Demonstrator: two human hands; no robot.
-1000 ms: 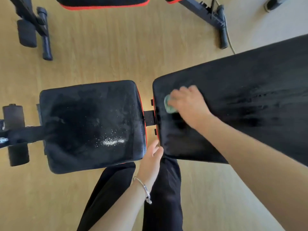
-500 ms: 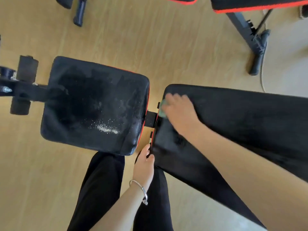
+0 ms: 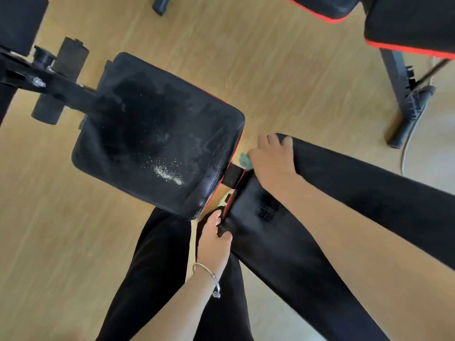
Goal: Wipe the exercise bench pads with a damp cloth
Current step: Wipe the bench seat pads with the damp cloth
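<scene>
The black seat pad (image 3: 157, 134) with red trim lies at centre left, streaked and bearing a patch of white specks. The long black back pad (image 3: 357, 200) runs from the centre to the right edge. My right hand (image 3: 273, 158) presses a small teal cloth (image 3: 245, 160) against the back pad's end, at the gap between the two pads; only a corner of the cloth shows. My left hand (image 3: 214, 238) grips the near corner of the back pad, thumb on top.
A black frame bar with foam rollers (image 3: 59, 82) sticks out left of the seat pad. A second bench with red-trimmed pads (image 3: 408, 23) and a metal leg (image 3: 406, 99) stands at the upper right. Wooden floor surrounds everything; my black-clad legs (image 3: 157, 279) are below.
My right hand slid the cloth from the back pad's surface to its end by the gap. My left hand moved from beside the pad to gripping its near corner. The view swung.
</scene>
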